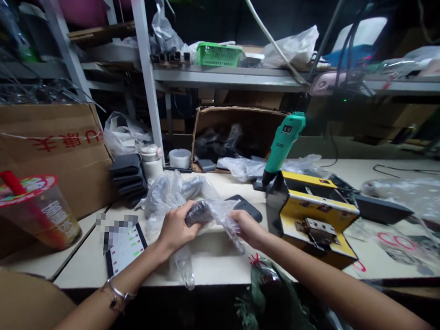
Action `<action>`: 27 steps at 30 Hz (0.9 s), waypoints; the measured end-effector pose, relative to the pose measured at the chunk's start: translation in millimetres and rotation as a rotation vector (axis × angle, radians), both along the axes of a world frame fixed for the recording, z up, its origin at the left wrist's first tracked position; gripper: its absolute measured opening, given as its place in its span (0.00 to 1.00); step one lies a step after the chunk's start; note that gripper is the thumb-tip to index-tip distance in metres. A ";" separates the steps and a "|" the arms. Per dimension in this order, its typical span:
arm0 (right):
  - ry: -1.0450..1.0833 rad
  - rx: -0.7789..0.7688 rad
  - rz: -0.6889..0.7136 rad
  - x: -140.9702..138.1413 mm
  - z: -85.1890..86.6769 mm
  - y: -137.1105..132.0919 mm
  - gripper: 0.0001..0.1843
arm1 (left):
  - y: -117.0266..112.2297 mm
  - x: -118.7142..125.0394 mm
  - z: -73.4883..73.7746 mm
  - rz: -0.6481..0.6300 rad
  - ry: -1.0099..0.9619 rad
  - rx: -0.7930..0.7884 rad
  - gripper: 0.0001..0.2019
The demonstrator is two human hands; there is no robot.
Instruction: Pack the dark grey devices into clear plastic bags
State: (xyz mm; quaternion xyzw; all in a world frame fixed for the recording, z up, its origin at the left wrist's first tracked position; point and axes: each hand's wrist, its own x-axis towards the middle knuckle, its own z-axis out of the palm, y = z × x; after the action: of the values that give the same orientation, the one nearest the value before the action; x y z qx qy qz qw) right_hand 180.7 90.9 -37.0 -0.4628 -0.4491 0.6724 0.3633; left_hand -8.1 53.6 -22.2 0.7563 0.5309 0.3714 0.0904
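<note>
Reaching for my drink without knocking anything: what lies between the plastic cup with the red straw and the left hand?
A black-framed tablet with a lit screen lies there, as the head view shows.

The left arm (121, 284) and right arm (328, 283) reach forward, and the left hand (176, 227) and right hand (244, 226) are close together, fingers curled.

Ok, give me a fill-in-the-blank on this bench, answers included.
The left hand and right hand hold a dark item wrapped in clear ____.
The basket on the shelf is ____.
The straw in the cup is ____.

plastic; green; red
</note>
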 end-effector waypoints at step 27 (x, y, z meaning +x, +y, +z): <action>-0.462 0.877 -0.092 13.2 48.8 19.3 0.19 | -28.5 25.6 3.5 -0.131 0.571 0.153 0.32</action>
State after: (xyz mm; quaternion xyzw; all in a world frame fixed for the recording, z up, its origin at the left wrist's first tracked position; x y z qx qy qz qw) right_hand 193.9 110.1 11.8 -0.4225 -0.7375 0.2835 0.4441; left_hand 17.5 25.1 -18.7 0.8674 0.4554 0.1760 -0.0961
